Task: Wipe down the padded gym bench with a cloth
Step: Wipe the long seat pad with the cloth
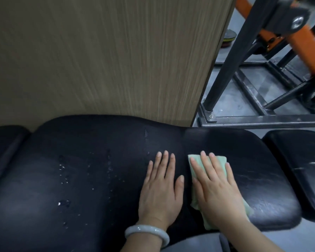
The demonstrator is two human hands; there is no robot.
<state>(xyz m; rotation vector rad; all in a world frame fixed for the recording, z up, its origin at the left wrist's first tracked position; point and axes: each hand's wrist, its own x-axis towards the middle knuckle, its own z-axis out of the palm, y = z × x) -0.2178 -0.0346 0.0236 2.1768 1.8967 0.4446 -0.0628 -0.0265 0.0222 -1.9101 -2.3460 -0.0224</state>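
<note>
Wiping of padded gym bench (225,146).
Right hand (216,190) presses green cloth (218,160) flat, fingers straight, for broad contact; left hand (162,188) rests flat just beside, steadying. Droplets (64,168) remain left.

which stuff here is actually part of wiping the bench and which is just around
In the job: black padded bench, green cloth under the right hand, left hand flat on the pad, water droplets.

Just around: wood-grain panel, black and orange machine frame, bracelet.
</note>
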